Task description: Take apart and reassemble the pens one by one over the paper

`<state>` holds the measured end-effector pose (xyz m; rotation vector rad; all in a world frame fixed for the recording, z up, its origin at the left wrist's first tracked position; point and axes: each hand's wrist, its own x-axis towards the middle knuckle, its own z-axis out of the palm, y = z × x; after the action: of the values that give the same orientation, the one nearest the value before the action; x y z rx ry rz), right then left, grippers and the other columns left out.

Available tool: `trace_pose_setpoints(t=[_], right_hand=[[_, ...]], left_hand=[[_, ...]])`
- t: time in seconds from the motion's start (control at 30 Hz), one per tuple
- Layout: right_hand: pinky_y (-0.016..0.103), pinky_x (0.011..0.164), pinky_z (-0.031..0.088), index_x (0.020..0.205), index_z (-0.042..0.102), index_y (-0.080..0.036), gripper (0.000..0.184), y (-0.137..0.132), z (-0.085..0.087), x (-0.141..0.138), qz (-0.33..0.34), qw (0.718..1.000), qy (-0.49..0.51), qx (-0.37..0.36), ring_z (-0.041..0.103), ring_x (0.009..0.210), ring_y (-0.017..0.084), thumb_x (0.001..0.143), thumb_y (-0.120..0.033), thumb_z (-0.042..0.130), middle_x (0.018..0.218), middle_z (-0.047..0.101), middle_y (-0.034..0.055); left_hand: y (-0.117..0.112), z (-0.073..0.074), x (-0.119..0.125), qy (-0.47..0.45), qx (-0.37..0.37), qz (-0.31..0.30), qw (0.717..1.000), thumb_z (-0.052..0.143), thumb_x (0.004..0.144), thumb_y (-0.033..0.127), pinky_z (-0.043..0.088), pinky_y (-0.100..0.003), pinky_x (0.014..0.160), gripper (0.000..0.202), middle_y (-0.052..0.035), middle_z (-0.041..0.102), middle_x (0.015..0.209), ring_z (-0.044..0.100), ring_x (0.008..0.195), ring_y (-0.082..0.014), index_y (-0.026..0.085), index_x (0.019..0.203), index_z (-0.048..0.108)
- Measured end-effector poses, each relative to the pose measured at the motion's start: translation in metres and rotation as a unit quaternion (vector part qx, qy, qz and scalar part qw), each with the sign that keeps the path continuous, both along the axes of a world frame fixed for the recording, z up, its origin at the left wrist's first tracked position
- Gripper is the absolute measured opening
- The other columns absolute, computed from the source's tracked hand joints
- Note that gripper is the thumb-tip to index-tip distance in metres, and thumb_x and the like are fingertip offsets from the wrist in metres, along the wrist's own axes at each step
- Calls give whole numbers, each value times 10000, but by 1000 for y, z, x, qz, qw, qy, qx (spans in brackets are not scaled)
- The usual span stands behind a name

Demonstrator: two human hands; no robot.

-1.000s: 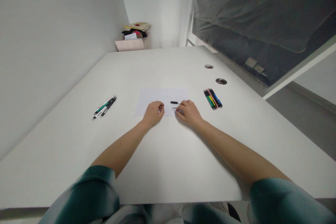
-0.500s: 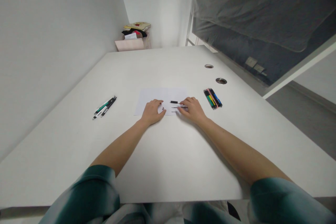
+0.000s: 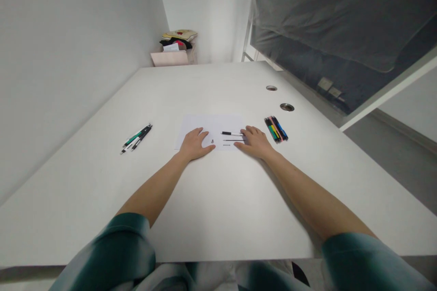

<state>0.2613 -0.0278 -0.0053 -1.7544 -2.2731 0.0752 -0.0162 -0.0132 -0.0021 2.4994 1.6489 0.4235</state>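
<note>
A sheet of white paper [image 3: 215, 122] lies on the table between my hands. My left hand [image 3: 195, 144] rests palm down on its left side, fingers spread and holding nothing. Just right of its thumb sits a tiny dark pen part [image 3: 212, 141]. My right hand [image 3: 256, 142] lies flat at the right side of the paper, also open. Left of its fingers are a black-and-white pen barrel [image 3: 226, 133], a thin dark refill [image 3: 232, 140] and a small spring [image 3: 226, 145], laid in rows. The fingers cover the right ends of the barrel and refill.
Several pens [image 3: 136, 138] lie in a loose bunch on the left of the white table [image 3: 205, 204]. Coloured pens [image 3: 276, 129] are lined up beyond my right hand. Two round metal grommets [image 3: 287, 107] sit near the right edge. A pink box [image 3: 170, 58] stands past the far edge.
My left hand has shifted slightly left and its fingers have spread. The right hand has moved a little right, uncovering more of the pen barrel, refill and spring.
</note>
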Motion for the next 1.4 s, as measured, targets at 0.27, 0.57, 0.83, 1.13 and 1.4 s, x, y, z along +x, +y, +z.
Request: trace_pose_setpoints(t=[0.27, 0.57, 0.83, 1.13, 1.4], right_hand=[[516, 1022, 379, 1310, 554, -189, 603, 0, -1, 1, -3, 1000, -4, 8, 428, 1295, 376, 856, -584, 520, 1394, 508, 166], [532, 1052, 350, 1345, 535, -204, 632, 0, 0, -1, -7, 1000, -4, -4, 396, 1332, 386, 861, -609, 500, 1440, 472, 157], [538, 1050, 345, 1351, 533, -208, 629, 0, 0, -2, -8, 1000, 0, -13, 377, 1345, 392, 855, -593, 510, 1464, 453, 148], [515, 999, 382, 1270, 601, -176, 507, 0, -2, -7, 25, 993, 86, 77, 447, 1254, 347, 867, -478, 543, 1351, 535, 180], [431, 843, 413, 1048, 740, -218, 256, -7, 2, -30, 103, 986, 72, 108, 503, 1012, 284, 901, -271, 537, 1049, 624, 127]], left_hand=[[0, 2, 0, 1, 0, 0, 1000, 589, 796, 617, 335, -503, 1124, 668, -167, 472, 1458, 428, 1349, -345, 176, 1298, 571], [3, -3, -3, -11, 15, 14, 1000, 611, 772, 612, 344, -490, 1122, 658, -152, 502, 1433, 447, 1331, -347, 186, 1273, 591], [-2, 2, 0, -8, 17, 24, 1000, 628, 757, 600, 361, -529, 1095, 652, -173, 521, 1406, 467, 1301, -371, 171, 1246, 601], [-11, 11, 7, -42, 88, -73, 993, 645, 796, 416, 299, -546, 1133, 527, -160, 512, 1400, 444, 1315, -335, 190, 1266, 570], [-25, 9, 28, -4, 87, -181, 980, 519, 917, 294, 262, -559, 1153, 326, -105, 509, 1420, 387, 1371, -307, 248, 1207, 661]])
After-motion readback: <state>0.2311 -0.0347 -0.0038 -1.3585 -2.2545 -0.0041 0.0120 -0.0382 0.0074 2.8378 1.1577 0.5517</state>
